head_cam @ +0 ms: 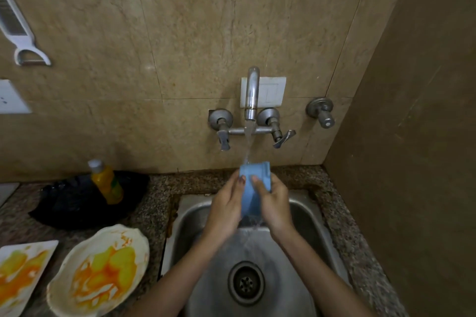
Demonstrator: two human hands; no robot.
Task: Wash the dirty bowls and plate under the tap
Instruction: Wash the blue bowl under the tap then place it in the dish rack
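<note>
My left hand (226,203) and my right hand (273,201) both grip a blue sponge cloth (253,188) above the steel sink (195,219). Water runs from the tap (252,92) straight onto the top of the cloth and drips off below it. On the counter to the left lies a cream wavy-edged bowl (100,270) smeared with orange and yellow sauce. A white square plate (20,270) with the same stains lies at the far left, partly cut off by the frame.
A yellow bottle (107,183) with a white cap stands on a black dish (85,203) behind the bowl. Two tap handles (224,136) flank the spout, a third valve (322,113) sits further right. A brown side wall closes the right side. A drain (246,283) sits mid-sink.
</note>
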